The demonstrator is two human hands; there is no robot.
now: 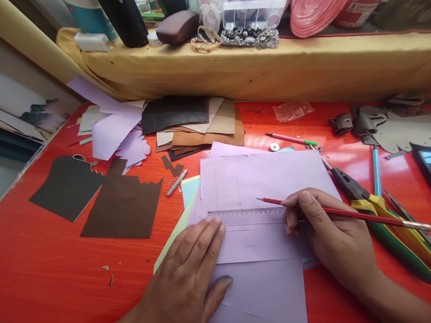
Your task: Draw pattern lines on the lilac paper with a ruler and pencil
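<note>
My left hand [190,267] lies flat on lilac paper, fingers stretched out and fingertips at the left end of a clear ruler [249,215]. The ruler lies across the upper lilac sheet [269,175], which bears several thin pencil lines. A red pencil [367,216] is in my closed right hand [328,233], its sharpened tip pointing left just above the ruler's edge. Whether the tip touches the paper I cannot tell. My right fingers cover the ruler's right end. Another lilac sheet [262,287] sticks out below, partly under my left hand.
Pliers [370,202] with yellow-green handles lie at the right beside a blue pen [376,170]. Leather pieces [205,139] are stacked behind the paper. Dark green [70,188] and brown leather [123,208] lie left. A cloth-covered ledge [235,67] bounds the back.
</note>
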